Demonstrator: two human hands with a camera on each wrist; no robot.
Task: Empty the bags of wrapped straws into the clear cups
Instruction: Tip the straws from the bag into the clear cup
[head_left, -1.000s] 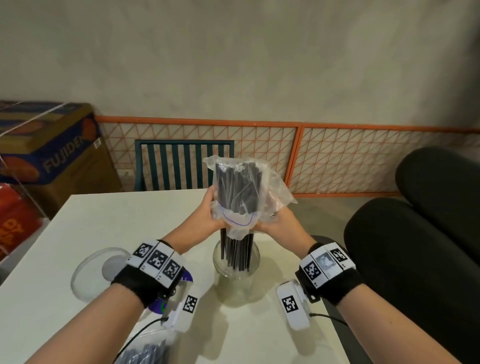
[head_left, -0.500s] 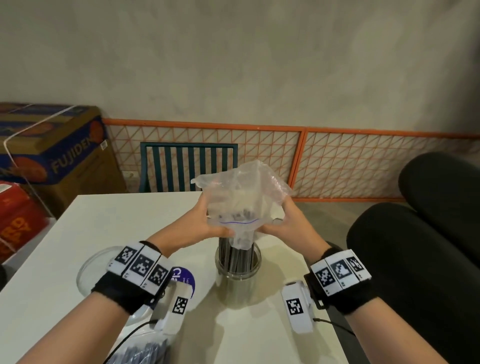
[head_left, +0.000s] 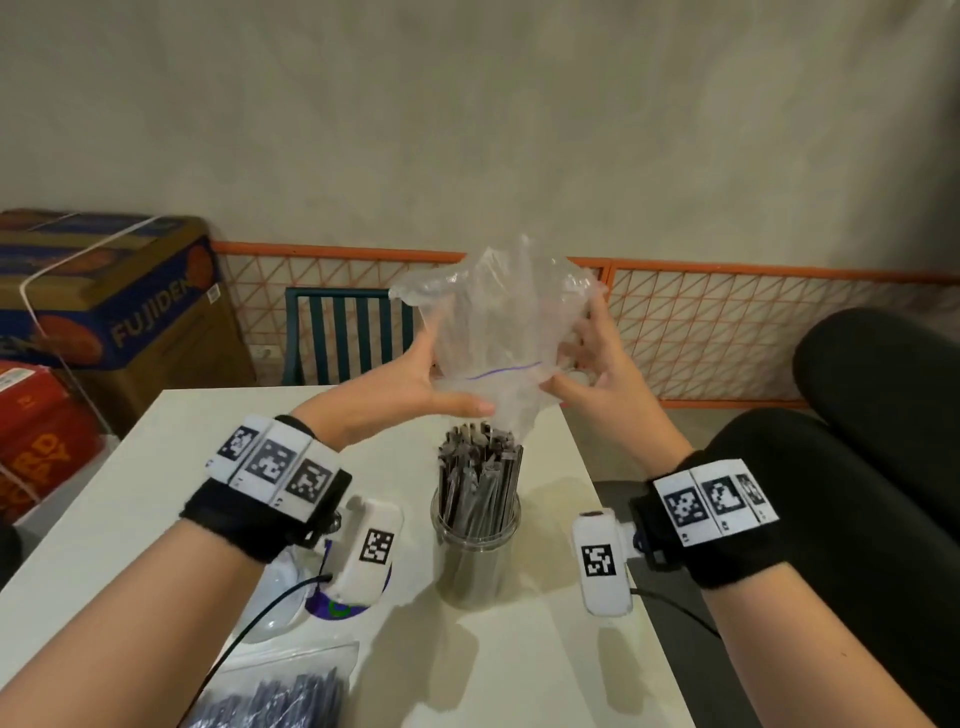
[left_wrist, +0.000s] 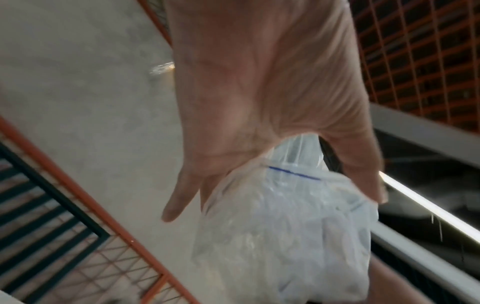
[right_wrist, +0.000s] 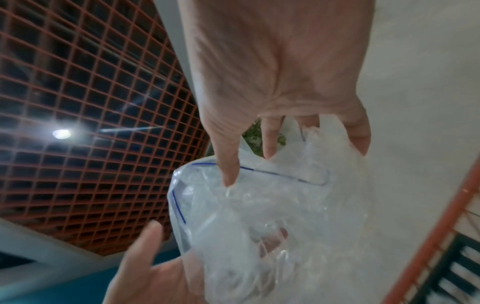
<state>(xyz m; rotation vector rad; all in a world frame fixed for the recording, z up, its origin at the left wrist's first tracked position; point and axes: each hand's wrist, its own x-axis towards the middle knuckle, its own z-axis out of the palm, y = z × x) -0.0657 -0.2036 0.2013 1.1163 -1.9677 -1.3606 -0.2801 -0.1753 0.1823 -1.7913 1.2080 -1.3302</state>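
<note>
An empty clear zip bag (head_left: 498, 322) with a blue seal line hangs mouth-down just above the clear cup (head_left: 475, 556). My left hand (head_left: 415, 376) holds its left side, thumb under the mouth and fingers behind. My right hand (head_left: 592, 374) pinches its right side with the thumb, fingers spread behind. The cup stands on the white table (head_left: 545, 665) packed with dark wrapped straws (head_left: 478, 467) standing upright and poking above the rim. The wrist views show the crumpled bag (left_wrist: 280, 236) (right_wrist: 272, 216) between thumb and fingers of each hand (left_wrist: 272, 102) (right_wrist: 280, 82).
A second zip bag of wrapped straws (head_left: 280, 696) lies at the table's near left edge. A clear round plastic piece with a purple sticker (head_left: 332, 608) sits left of the cup, partly hidden. Cardboard boxes (head_left: 104, 312) stand left; a teal chair (head_left: 343, 338) and black cushions (head_left: 857, 493) surround the table.
The straws slid out of the bag into the cup. Both hands then raised the emptied bag until its mouth came clear of the straw tops.
</note>
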